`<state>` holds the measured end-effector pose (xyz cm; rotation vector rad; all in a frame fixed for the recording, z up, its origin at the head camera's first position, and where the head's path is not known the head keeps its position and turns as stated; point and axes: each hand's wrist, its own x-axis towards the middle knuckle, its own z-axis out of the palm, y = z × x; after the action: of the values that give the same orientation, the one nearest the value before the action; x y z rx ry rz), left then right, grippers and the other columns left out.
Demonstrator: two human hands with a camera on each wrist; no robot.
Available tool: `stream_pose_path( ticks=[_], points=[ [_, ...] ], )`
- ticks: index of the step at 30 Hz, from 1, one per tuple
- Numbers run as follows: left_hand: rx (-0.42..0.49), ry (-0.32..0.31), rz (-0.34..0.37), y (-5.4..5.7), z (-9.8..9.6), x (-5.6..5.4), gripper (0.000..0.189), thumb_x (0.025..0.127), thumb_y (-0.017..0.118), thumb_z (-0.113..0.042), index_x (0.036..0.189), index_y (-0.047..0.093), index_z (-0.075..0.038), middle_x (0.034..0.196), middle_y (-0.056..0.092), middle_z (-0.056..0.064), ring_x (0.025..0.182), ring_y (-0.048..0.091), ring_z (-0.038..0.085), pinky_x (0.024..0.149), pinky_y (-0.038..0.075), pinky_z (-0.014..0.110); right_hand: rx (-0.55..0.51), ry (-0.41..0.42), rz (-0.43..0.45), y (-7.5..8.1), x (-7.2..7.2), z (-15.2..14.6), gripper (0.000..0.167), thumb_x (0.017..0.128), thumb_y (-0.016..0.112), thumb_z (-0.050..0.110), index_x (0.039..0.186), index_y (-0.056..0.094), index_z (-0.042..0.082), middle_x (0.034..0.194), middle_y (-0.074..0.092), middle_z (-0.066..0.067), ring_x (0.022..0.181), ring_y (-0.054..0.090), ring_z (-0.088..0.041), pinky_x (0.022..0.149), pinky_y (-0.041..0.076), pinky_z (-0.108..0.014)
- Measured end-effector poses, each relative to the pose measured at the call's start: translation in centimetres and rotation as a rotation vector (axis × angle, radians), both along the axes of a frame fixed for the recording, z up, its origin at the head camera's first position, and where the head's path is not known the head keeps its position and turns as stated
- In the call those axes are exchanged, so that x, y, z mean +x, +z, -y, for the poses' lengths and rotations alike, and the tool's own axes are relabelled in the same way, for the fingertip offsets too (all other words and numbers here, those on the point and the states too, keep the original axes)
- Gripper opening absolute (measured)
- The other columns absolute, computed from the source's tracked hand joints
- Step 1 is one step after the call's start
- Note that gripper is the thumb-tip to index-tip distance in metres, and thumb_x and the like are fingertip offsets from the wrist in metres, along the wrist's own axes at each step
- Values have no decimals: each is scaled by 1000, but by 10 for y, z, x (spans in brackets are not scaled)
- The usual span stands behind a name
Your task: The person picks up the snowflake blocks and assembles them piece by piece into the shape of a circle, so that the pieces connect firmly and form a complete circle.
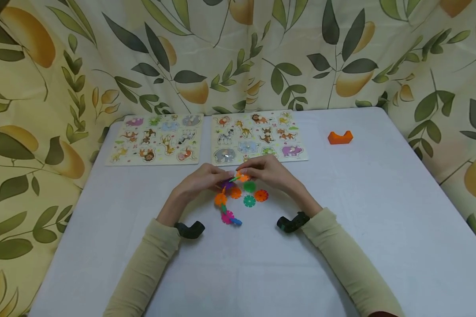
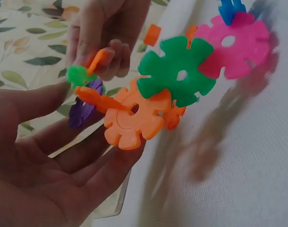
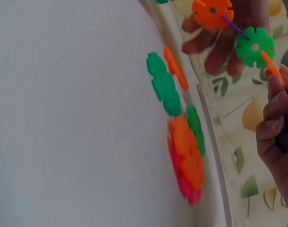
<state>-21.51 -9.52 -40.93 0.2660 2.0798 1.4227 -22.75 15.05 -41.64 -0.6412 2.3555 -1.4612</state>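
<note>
A chain of interlocking notched plastic discs [image 1: 221,200] curves from my left hand [image 1: 204,179] toward the table's front. Pink [image 2: 252,38], green [image 2: 158,71], orange [image 2: 122,125] and purple [image 2: 81,113] discs show in the left wrist view, with a blue one [image 2: 231,10] at the far end. My left thumb and fingers grip the chain near its upper end, at a bright green disc [image 3: 248,53]. Between thumb and fingers, my right hand [image 1: 271,172] pinches an orange disc [image 3: 272,67], seen edge-on against that green one.
Loose green [image 1: 249,201] and orange [image 1: 236,193] discs lie between the hands, with another orange disc [image 1: 260,194] overlapping a red-pink one. Two animal puzzle boards [image 1: 154,163] stand side by side behind. An orange notched block [image 1: 340,138] sits at the back right.
</note>
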Motion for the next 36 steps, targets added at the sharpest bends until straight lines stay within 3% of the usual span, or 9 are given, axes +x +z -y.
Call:
stream_pose_path(
  ticks=[5,10,16,23,28,36],
  points=[
    [2,25,-50,-1,-3,0,32,102,64,-29,110,77,0,91,63,3,84,56,19,77,52,31,0,57,-34,0,-1,9,22,104,63,18,115,79,8,98,77,-5,77,61,-20,66,49,-25],
    [37,64,-15,-5,-2,-1,31,102,63,-24,118,75,0,103,71,7,83,59,17,72,52,27,59,33,-27,0,-4,4,26,106,59,21,119,75,6,85,72,-8,76,62,-24,67,52,-27],
    [89,111,26,-8,-2,-1,29,104,60,-17,119,72,4,107,75,15,89,68,18,81,58,28,291,43,-7,-3,-10,-9,16,98,70,18,108,77,8,98,75,-5,88,61,-22,80,50,-30],
    [160,144,63,-9,-3,-1,27,105,58,-14,119,67,7,113,75,23,97,75,23,90,60,32,464,147,-29,-8,-12,-7,24,86,84,23,101,72,8,91,66,-5,85,56,-21,79,48,-32],
    [183,161,76,-9,-4,0,26,105,59,-13,119,65,8,114,75,23,98,75,22,86,60,29,446,110,-42,-8,-11,-5,22,88,83,19,99,67,7,91,67,-6,84,58,-20,80,50,-32],
    [191,193,101,-10,-7,1,26,104,60,-12,121,65,6,114,74,23,93,73,16,80,57,24,290,22,-109,-5,-9,-9,10,96,70,10,106,73,10,96,72,-4,85,61,-20,81,52,-33]
  ],
)
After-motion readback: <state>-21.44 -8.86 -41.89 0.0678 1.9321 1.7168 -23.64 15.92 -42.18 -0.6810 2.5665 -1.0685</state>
